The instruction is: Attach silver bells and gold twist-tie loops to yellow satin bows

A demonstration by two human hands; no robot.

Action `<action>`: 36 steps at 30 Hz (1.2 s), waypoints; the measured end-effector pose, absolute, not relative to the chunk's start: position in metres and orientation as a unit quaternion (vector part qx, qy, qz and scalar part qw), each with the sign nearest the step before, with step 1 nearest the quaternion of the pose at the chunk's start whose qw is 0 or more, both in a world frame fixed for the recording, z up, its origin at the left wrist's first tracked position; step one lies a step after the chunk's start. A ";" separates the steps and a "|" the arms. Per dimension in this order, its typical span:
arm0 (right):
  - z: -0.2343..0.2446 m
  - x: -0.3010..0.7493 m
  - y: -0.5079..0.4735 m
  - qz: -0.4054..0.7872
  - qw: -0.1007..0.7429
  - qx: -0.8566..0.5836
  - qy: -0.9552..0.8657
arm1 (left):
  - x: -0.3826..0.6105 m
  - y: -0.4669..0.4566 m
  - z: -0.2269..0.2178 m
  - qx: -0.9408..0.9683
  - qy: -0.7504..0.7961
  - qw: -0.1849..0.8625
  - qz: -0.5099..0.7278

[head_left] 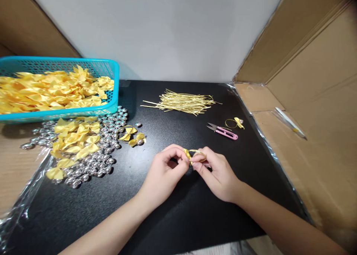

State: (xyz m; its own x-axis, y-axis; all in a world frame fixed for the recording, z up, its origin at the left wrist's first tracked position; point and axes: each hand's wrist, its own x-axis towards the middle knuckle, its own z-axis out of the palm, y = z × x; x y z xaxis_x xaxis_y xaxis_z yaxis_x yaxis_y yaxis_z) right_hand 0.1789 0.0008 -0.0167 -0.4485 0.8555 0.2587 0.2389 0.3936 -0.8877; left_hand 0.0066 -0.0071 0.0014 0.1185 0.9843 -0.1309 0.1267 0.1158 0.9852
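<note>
My left hand (170, 169) pinches a small yellow ribbon bow (186, 153) between thumb and forefinger, low over the black table (167, 217). Close against it, my right hand (219, 173) is closed on a gold cord (196, 151) that curves in a loop from the bow. The fingers partly cover where cord and bow meet. Beyond my right hand lie pink thread snips (223, 131), blades pointing left. Just past them rests a bow with a gold cord loop (238, 123). A bundle of gold cords (185, 102) lies farther back.
A turquoise basket (117, 87) full of yellow bows stands at the back left. In front of it, silver bells or beads (80, 173) spread around loose yellow bows (79, 134). Cardboard panels (320, 69) and a white wall (156, 31) enclose the table. A white pen-like tool (290, 123) lies right.
</note>
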 end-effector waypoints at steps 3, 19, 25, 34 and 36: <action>-0.018 0.179 0.000 0.412 0.364 -0.369 -0.749 | 0.008 -0.008 -0.001 0.533 0.530 0.518 0.408; -0.013 0.177 0.003 0.510 0.388 -0.383 -0.665 | 0.004 -0.009 -0.003 0.510 0.520 0.511 0.457; -0.010 0.178 0.007 0.636 0.367 -0.366 -0.572 | -0.001 -0.003 -0.005 0.513 0.487 0.590 0.388; -0.004 0.185 0.009 0.617 0.561 -0.307 -0.459 | 0.001 0.002 -0.006 0.395 0.513 0.619 0.444; 0.000 0.186 0.009 0.629 0.567 -0.274 -0.455 | 0.002 0.002 -0.007 0.392 0.517 0.617 0.446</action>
State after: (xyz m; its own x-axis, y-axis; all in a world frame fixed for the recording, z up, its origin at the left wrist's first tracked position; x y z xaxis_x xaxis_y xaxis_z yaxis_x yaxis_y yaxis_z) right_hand 0.1856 0.0087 0.0000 -0.2058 0.9635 0.1710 -0.4649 0.0575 -0.8835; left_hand 0.0024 0.0023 -0.0067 0.0682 0.9552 -0.2881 -0.1445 0.2952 0.9444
